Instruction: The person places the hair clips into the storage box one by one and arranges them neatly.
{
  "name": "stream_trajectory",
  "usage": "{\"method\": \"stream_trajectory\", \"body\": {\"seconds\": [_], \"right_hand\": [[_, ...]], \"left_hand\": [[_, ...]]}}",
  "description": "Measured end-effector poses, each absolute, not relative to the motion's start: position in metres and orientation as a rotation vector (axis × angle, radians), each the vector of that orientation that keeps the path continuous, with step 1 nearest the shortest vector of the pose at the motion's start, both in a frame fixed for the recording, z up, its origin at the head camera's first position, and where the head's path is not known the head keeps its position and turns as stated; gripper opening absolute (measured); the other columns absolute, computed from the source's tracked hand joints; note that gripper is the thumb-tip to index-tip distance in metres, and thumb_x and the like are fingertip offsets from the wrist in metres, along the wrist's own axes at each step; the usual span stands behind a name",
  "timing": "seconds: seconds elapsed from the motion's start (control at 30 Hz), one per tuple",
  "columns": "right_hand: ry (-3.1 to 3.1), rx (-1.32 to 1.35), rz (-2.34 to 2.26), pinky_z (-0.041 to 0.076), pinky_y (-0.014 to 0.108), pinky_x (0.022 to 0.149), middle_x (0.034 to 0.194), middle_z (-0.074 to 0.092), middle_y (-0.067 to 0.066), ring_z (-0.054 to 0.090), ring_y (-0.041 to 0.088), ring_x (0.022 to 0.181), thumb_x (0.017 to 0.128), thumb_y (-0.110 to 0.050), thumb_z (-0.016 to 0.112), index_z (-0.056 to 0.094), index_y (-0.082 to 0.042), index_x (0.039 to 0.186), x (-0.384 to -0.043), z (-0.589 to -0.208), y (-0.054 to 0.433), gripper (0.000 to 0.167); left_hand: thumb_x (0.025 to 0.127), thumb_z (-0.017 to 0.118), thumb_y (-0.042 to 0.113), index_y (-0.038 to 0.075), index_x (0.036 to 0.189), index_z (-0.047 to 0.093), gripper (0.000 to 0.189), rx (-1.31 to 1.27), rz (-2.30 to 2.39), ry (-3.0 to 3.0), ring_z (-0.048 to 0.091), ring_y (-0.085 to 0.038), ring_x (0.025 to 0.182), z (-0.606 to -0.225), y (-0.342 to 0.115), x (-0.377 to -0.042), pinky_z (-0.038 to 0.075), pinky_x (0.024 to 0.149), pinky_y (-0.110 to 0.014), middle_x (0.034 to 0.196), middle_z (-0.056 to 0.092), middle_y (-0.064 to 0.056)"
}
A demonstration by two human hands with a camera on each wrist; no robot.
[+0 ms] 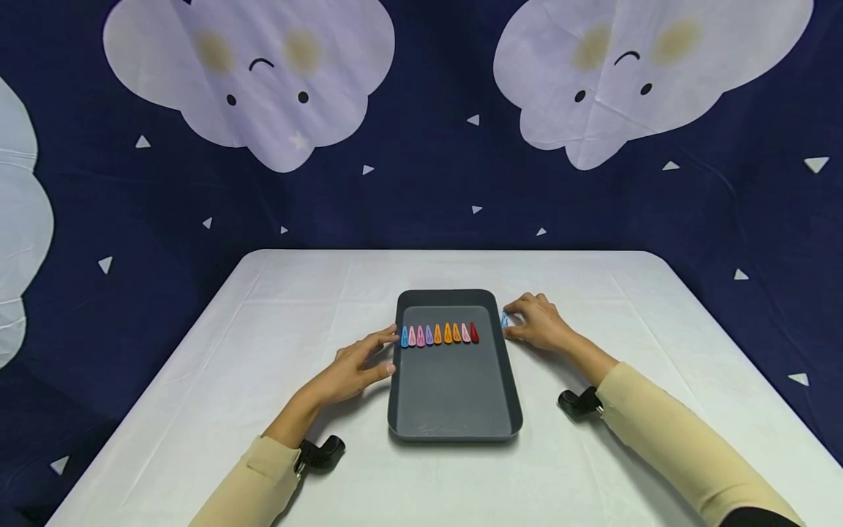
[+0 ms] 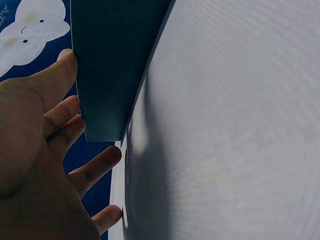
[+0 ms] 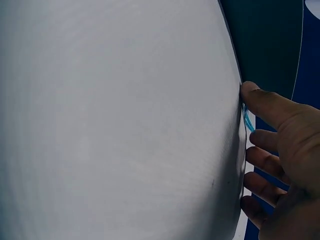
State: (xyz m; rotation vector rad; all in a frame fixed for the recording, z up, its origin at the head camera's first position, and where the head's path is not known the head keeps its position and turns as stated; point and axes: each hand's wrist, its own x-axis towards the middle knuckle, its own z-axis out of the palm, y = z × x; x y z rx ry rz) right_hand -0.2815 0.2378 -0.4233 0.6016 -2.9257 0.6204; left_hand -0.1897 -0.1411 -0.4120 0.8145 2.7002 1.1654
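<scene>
A dark grey tray [image 1: 454, 399] lies on the white table. Across its upper part runs a row of several snap hair clips, from a blue clip [image 1: 405, 337] at the left through pink, purple and orange to a dark red clip [image 1: 474, 333] at the right. My left hand [image 1: 352, 372] touches the tray's left side with thumb and fingers extended; the left wrist view shows its thumb [image 2: 62, 70] against the tray wall. Just beyond the right rim, my right hand [image 1: 541, 324] pinches a light blue hair clip [image 1: 504, 320] between thumb and fingers, close to the tabletop.
White cloth covers the table [image 1: 316, 293]. Behind it hangs a dark blue curtain [image 1: 421, 190] with clouds and small white triangles. A black wrist device [image 1: 321, 454] sits under the left wrist, with another [image 1: 579, 404] under the right.
</scene>
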Motion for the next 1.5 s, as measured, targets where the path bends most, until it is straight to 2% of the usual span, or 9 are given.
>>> {"method": "stream_trajectory", "body": {"seconds": [0.37, 0.53, 0.8, 1.17, 1.5], "right_hand": [[-2.926, 0.595, 0.622, 0.036, 0.047, 0.082, 0.115, 0.062, 0.015, 0.05, 0.032, 0.101, 0.076, -0.031, 0.076, 0.065, -0.005, 0.116, -0.282, -0.423, 0.238, 0.05], [-2.934, 0.577, 0.661, 0.036, 0.048, 0.087, 0.116, 0.063, 0.015, 0.051, 0.032, 0.104, 0.076, -0.032, 0.076, 0.065, -0.005, 0.117, -0.281, -0.418, 0.239, 0.051], [-2.92, 0.586, 0.758, 0.033, 0.051, 0.096, 0.12, 0.062, 0.017, 0.049, 0.033, 0.108, 0.078, -0.034, 0.075, 0.064, -0.006, 0.118, -0.275, -0.398, 0.237, 0.05], [-2.877, 0.659, 0.781, 0.035, 0.051, 0.096, 0.12, 0.062, 0.015, 0.049, 0.032, 0.111, 0.078, -0.03, 0.076, 0.063, -0.006, 0.12, -0.266, -0.368, 0.229, 0.05], [-2.863, 0.732, 0.776, 0.032, 0.054, 0.099, 0.123, 0.06, 0.013, 0.047, 0.03, 0.113, 0.078, -0.034, 0.076, 0.062, -0.008, 0.121, -0.259, -0.361, 0.217, 0.052]], "left_hand": [[0.092, 0.059, 0.034, 0.017, 0.137, 0.044, 0.05, 0.785, 1.173, 2.687, 0.035, -0.032, 0.139, -0.411, -0.142, -0.19, 0.012, 0.11, -0.062, 0.156, 0.029, 0.0], [0.093, 0.058, 0.033, 0.017, 0.137, 0.044, 0.049, 0.789, 1.174, 2.683, 0.035, -0.031, 0.14, -0.41, -0.142, -0.19, 0.014, 0.109, -0.061, 0.156, 0.029, 0.0], [0.092, 0.058, 0.035, 0.018, 0.138, 0.044, 0.051, 0.784, 1.172, 2.681, 0.035, -0.031, 0.14, -0.409, -0.142, -0.19, 0.014, 0.109, -0.061, 0.156, 0.029, 0.0], [0.092, 0.059, 0.035, 0.018, 0.138, 0.044, 0.052, 0.793, 1.17, 2.687, 0.034, -0.033, 0.14, -0.408, -0.142, -0.19, 0.015, 0.108, -0.061, 0.156, 0.029, -0.002], [0.092, 0.059, 0.035, 0.019, 0.138, 0.044, 0.051, 0.782, 1.174, 2.677, 0.035, -0.031, 0.14, -0.407, -0.142, -0.189, 0.016, 0.108, -0.06, 0.156, 0.029, 0.001]]}}
